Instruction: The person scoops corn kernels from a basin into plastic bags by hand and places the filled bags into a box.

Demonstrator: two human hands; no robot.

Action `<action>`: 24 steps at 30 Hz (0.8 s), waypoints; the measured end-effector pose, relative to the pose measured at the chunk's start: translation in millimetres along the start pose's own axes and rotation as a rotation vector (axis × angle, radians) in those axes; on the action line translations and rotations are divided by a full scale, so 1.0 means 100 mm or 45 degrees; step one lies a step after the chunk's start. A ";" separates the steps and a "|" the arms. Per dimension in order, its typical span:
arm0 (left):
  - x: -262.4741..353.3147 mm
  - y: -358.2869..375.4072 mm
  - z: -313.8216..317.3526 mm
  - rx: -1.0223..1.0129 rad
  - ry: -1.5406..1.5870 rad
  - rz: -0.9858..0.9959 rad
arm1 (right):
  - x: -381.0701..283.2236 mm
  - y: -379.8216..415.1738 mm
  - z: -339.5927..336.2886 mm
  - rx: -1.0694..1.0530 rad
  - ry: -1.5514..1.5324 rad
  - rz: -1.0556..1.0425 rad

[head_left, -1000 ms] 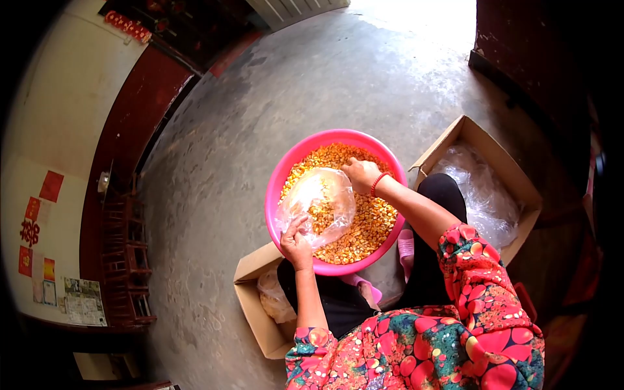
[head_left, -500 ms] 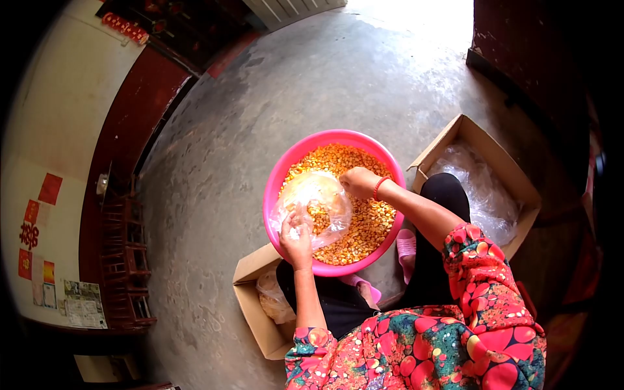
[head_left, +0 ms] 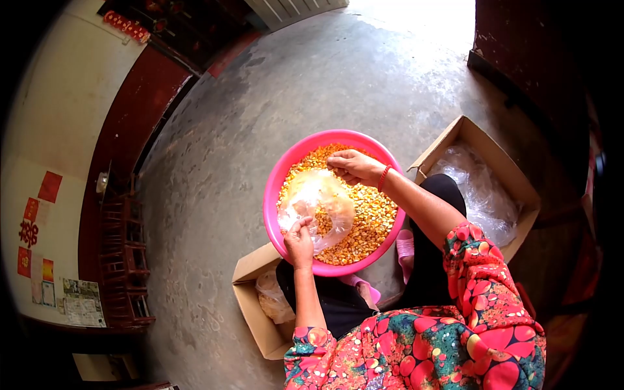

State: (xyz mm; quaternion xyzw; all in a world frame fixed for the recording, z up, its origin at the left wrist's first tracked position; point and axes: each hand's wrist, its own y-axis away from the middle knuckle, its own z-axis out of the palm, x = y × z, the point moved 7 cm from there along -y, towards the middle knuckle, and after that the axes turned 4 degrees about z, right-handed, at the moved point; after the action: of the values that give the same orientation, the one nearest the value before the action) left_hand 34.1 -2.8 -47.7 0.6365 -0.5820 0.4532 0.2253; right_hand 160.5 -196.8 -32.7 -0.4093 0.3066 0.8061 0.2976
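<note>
A pink basin (head_left: 275, 188) full of yellow corn kernels (head_left: 372, 211) sits on the floor before me. Over the kernels lies a clear plastic bag (head_left: 333, 197), its mouth spread into a loop. At the basin's near left, my left hand (head_left: 299, 242) pinches the bag's edge. My right hand (head_left: 356, 167), with a red bracelet at the wrist, is above the far part of the basin, beyond the bag. Its fingers are bent together; whether they hold anything is too small to tell.
At the right stands an open cardboard box (head_left: 522, 188) with clear plastic bags (head_left: 478, 192). Another cardboard box (head_left: 253, 312), at the lower left, holds a filled bag (head_left: 275, 297). Wooden stools (head_left: 125, 260) line the left wall. My feet in pink slippers (head_left: 405, 246) are beside the basin.
My right hand has moved up and slightly left, from the bag's right side to beyond it. My left hand has shifted slightly, and the bag's loop has changed shape a little.
</note>
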 end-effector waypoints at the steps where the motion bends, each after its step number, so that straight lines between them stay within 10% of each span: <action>1: 0.12 -0.01 -0.01 0.027 -0.007 0.014 | -0.05 0.04 0.16 -0.184 -0.087 0.016; 5: 0.28 -0.02 -0.04 0.074 -0.120 0.120 | 0.00 0.27 0.86 -0.746 0.039 0.192; 12: 0.28 -0.01 -0.10 0.155 -0.075 0.092 | 0.62 -0.10 0.77 -0.151 0.495 0.111; 20: 0.32 -0.02 -0.14 0.226 -0.111 0.122 | 0.30 0.00 0.88 -0.339 1.116 -0.440; 24: 0.30 -0.01 -0.16 0.233 -0.083 0.100 | 0.04 0.01 0.64 -0.353 0.461 -0.071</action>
State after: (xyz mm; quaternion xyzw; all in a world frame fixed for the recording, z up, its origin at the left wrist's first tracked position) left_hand 27.5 -5.4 -14.8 0.6456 -0.5696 0.4920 0.1294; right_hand 127.7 -149.2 -5.6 -0.5924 0.2300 0.7455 0.2009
